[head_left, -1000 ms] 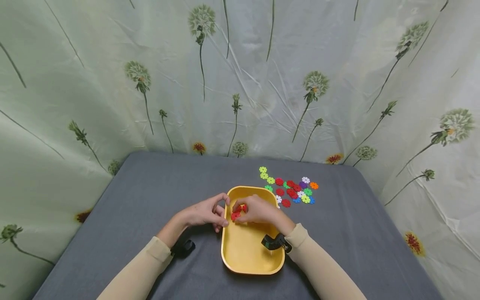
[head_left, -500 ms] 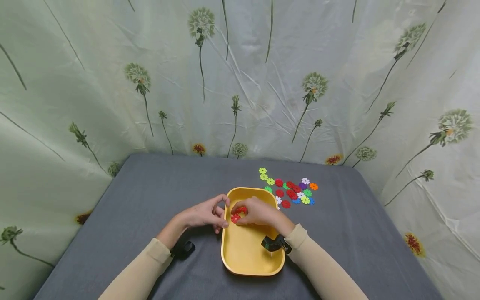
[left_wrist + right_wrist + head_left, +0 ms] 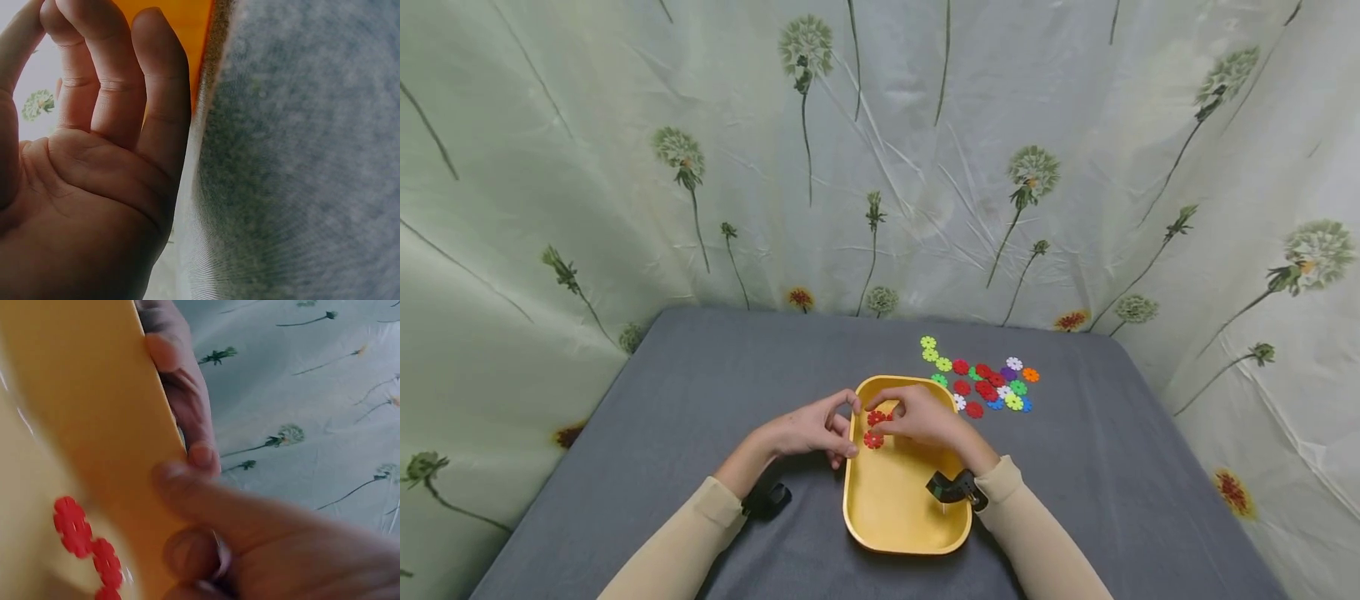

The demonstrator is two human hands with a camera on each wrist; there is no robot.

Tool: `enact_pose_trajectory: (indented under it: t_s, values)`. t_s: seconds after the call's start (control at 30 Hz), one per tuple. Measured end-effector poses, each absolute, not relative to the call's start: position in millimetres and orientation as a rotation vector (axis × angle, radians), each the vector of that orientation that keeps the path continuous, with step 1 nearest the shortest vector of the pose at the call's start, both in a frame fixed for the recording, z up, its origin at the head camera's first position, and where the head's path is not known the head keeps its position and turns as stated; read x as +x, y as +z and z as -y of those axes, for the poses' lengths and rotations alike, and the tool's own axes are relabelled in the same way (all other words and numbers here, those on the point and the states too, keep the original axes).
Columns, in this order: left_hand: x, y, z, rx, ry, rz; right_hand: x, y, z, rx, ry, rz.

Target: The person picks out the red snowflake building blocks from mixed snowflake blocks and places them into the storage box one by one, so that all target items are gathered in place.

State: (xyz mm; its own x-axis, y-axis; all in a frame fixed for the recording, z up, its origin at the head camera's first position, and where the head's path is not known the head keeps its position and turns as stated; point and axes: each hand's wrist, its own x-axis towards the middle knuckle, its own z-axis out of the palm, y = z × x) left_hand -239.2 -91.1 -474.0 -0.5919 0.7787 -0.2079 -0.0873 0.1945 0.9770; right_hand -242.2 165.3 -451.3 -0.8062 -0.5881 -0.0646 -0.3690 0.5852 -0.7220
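Observation:
A yellow plastic bin point(image 3: 898, 508) stands on the table before me. My left hand point(image 3: 811, 429) holds its left rim, with the thumb and index fingertip at the edge and other fingers along the outside wall. In the left wrist view, those bent fingers point(image 3: 115, 94) lie by the orange-yellow wall. Red snowflake discs point(image 3: 873, 439) lie inside the bin; in the right wrist view, red discs point(image 3: 72, 526) lie close together in a row. My right hand point(image 3: 921, 417) hovers over them, thumb and index finger apart, nothing visible between them.
Beyond the bin's far right corner, several loose snowflake discs lie scattered: yellow discs point(image 3: 930, 355), red discs point(image 3: 985, 387), a purple disc point(image 3: 1008, 374) and an orange disc point(image 3: 1031, 375). A grey cloth covers the table point(image 3: 737, 358). Behind it hangs a dandelion-print curtain point(image 3: 925, 150).
My right hand has lifted and drawn slightly away from the red discs, showing more of them. My left hand stays at the bin's rim.

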Motion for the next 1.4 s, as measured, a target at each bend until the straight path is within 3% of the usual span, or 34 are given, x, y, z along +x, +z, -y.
enact_pose_trajectory:
  t_s: [0.33,0.63,0.9,1.4]
  values:
    - [-240,-473,90,0.663,1.481,-1.737,-239,-424,-187,-0.649,-1.353,-2.404]
    - [-240,-476,92,0.676,1.494,-1.742,-248,-415,-239,-0.498,-1.51,-2.476]
    - [-239,-476,92,0.677,1.49,-1.745,-254,-419,-277,-0.367,-1.587,-2.467]
    - [-240,-478,91,0.65,1.484,-1.765,-270,-456,-300,-0.216,-1.37,-2.56]
